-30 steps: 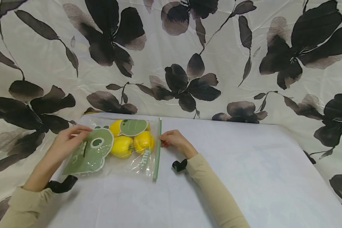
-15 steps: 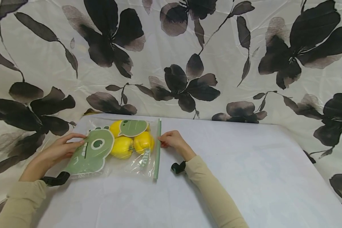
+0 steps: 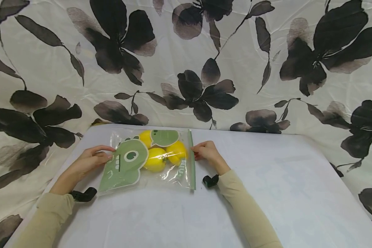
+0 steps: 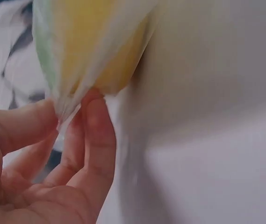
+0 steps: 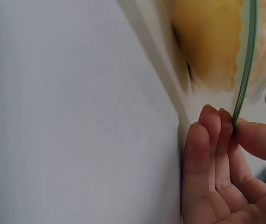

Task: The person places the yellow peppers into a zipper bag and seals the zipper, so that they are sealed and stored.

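Note:
A clear zip bag (image 3: pixel 161 179) with green dinosaur prints lies on the white table, holding yellow bell peppers (image 3: pixel 155 160). My left hand (image 3: pixel 91 159) is at the bag's left end; in the left wrist view its thumb and fingers pinch the gathered plastic there. At the opposite end, my right hand (image 3: pixel 209 155) pinches the green zip strip (image 3: pixel 192 172) between thumb and fingertips. The right wrist view shows the strip (image 5: pixel 248 60) rising from that pinch, with a pepper (image 5: pixel 210 44) behind the plastic. The green prints partly cover the peppers in the head view.
A white cloth covers the table (image 3: pixel 266 186), which stretches to the right of the bag. Behind it hangs a floral curtain (image 3: pixel 161 62). A black device sits at the left wrist (image 3: pixel 84 194) and another at the right wrist (image 3: pixel 210 181).
The bag with its peppers has shifted to the right, both hands moving along with it. Earlier, the left hand came lower along the bag's left end.

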